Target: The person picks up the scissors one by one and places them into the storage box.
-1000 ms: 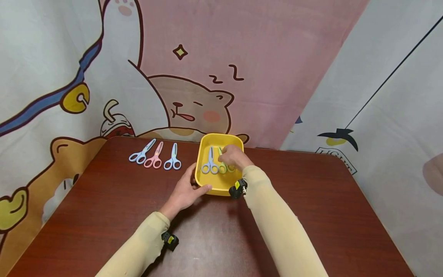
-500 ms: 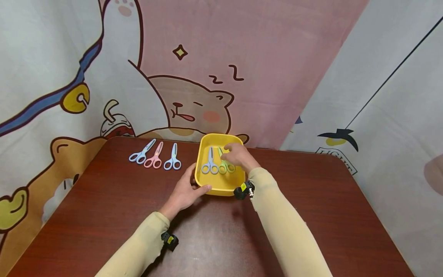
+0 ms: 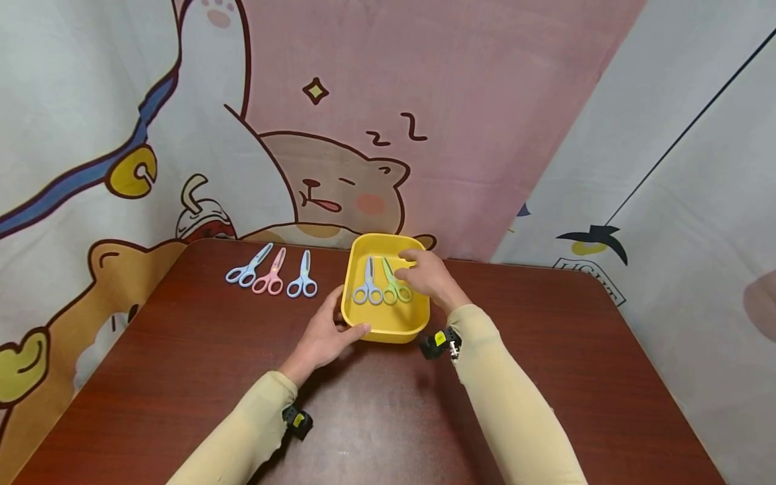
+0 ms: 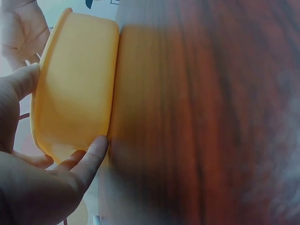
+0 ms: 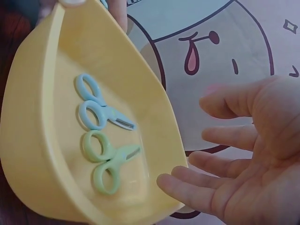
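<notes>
My left hand (image 3: pixel 324 338) holds the near left corner of a yellow plastic tray (image 3: pixel 388 335), thumb at the rim and fingers along the outer wall in the left wrist view. Inside the tray lie two pairs of scissors side by side: greyish-blue scissors (image 3: pixel 369 280) on the left and green scissors (image 3: pixel 394 282) on the right, handles toward me. My right hand (image 3: pixel 432 276) hovers over the tray's right side, holding nothing. Its fingers are spread and apart from the green scissors in the right wrist view (image 5: pixel 253 154).
Left of the tray, on the brown table (image 3: pixel 545 377), lie blue scissors (image 3: pixel 304 277), pink scissors (image 3: pixel 275 274) and another blue pair of scissors (image 3: pixel 250 269) at the far left. A cartoon-printed curtain (image 3: pixel 461 121) hangs behind the table's far edge.
My right hand has let go of the green scissors in the tray and drawn back to the right, its fingers spreading. The left hand and the tray have stayed put.
</notes>
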`<state>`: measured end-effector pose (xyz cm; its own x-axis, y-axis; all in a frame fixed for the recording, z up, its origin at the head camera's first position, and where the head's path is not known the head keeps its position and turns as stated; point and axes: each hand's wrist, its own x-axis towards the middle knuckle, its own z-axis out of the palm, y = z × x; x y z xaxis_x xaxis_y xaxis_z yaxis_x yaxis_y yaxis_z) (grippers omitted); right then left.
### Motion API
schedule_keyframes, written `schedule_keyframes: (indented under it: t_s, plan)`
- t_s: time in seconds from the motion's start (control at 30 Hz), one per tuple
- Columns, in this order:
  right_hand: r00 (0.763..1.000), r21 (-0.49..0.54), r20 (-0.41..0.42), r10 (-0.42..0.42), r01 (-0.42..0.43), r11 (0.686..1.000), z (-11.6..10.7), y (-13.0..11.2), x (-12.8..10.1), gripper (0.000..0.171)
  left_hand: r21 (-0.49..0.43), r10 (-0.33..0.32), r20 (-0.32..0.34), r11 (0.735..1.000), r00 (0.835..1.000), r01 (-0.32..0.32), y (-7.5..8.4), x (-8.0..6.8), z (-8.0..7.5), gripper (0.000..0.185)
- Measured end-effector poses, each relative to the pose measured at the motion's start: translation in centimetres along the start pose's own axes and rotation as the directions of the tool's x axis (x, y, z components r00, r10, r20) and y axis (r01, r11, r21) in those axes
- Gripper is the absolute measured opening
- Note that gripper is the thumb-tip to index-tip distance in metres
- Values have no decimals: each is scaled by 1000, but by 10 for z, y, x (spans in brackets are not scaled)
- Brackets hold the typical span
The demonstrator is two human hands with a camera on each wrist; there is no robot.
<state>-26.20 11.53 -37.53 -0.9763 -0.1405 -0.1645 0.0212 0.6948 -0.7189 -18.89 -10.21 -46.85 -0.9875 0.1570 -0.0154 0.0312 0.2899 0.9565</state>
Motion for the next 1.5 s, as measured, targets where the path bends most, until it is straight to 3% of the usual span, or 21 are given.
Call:
schedule_keyframes:
  t_s: [0.4, 0.8, 1.1, 1.5]
  plan:
    - [997, 56, -60, -46, 50, 997, -10, 11, -18, 51, 13, 6, 2, 1000, 1000, -6, -1, -1, -1, 93]
    - [984, 62, -142, -104, 113, 992, -10, 40, -30, 49, 23, 7, 2, 1000, 1000, -7, 0, -2, -1, 93]
    - [978, 62, -161, -130, 141, 988, -7, 59, -39, 50, 20, 6, 9, 1000, 1000, -6, 1, -1, -1, 93]
    - [986, 85, -134, -96, 108, 991, 6, 75, -51, 58, 8, -4, 11, 1000, 1000, 4, 1, -1, -1, 94]
